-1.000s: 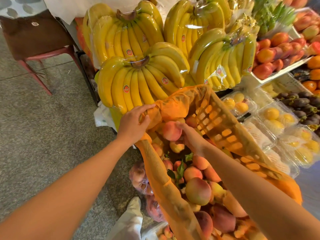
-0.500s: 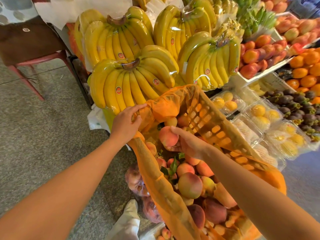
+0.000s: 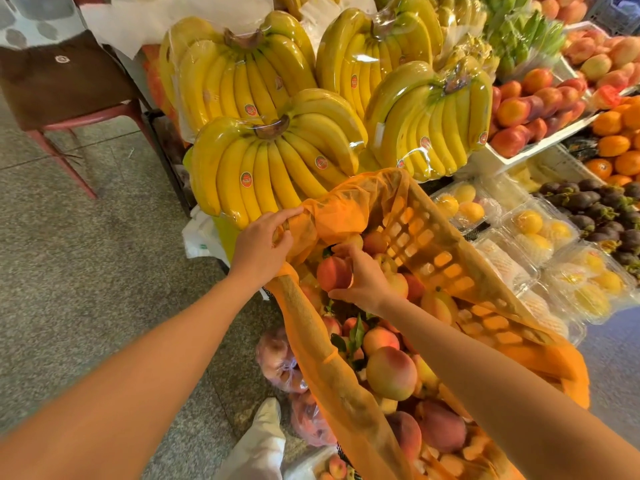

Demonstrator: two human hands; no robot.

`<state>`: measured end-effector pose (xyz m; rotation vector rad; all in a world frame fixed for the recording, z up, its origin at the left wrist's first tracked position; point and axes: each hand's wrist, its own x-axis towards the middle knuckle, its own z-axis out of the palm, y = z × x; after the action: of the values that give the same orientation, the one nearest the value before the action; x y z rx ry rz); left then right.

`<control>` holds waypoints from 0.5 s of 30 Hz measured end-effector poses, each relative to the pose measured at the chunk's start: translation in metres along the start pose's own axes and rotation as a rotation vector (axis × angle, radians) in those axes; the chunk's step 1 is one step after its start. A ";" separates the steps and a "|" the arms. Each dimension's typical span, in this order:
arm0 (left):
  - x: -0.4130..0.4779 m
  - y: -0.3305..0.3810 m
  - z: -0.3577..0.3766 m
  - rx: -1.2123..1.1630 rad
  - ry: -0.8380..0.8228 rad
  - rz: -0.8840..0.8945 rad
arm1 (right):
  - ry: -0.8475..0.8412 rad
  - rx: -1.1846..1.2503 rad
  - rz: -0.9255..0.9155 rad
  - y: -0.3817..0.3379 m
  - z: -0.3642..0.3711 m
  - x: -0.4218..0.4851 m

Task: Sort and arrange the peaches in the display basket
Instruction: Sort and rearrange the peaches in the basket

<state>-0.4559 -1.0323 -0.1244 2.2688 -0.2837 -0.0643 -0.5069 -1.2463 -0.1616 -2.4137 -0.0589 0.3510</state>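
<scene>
The right hand [image 3: 363, 280] is clasping a peach [image 3: 333, 273] at the far end of the basket [image 3: 436, 247]; the left hand [image 3: 259, 244] is pinching the mesh liner [image 3: 332, 209]; any slipping grip is risking bruised fruit.

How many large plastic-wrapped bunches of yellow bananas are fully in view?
4: upper-left bunch, front-left bunch, upper-middle bunch, right bunch. More bananas at the top edge are cut off or blurred.
</scene>
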 end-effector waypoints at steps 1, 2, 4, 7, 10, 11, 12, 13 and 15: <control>0.000 -0.001 0.000 0.002 -0.002 0.001 | 0.012 -0.078 -0.009 0.002 0.006 0.005; 0.000 -0.001 0.000 0.003 -0.002 0.004 | 0.022 -0.145 -0.014 0.004 0.011 0.009; 0.000 -0.002 0.000 -0.001 0.001 0.013 | 0.037 -0.241 -0.004 0.007 0.022 0.018; 0.000 -0.003 0.001 -0.017 0.011 0.027 | 0.058 -0.297 0.057 0.009 0.034 0.028; 0.001 -0.005 0.001 -0.024 0.009 0.033 | 0.088 -0.318 0.088 0.012 0.040 0.036; 0.001 -0.006 0.002 -0.024 0.010 0.031 | 0.083 -0.321 0.096 0.012 0.041 0.039; 0.001 -0.005 0.002 -0.026 0.011 0.029 | 0.072 -0.325 0.098 0.012 0.041 0.041; 0.001 -0.005 0.002 -0.028 0.014 0.031 | 0.056 -0.329 0.095 0.013 0.042 0.042; 0.001 -0.005 0.002 -0.032 0.024 0.033 | 0.026 -0.325 0.090 0.013 0.041 0.044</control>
<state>-0.4539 -1.0311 -0.1295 2.2306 -0.3058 -0.0241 -0.4759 -1.2242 -0.2100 -2.7486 0.0046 0.3749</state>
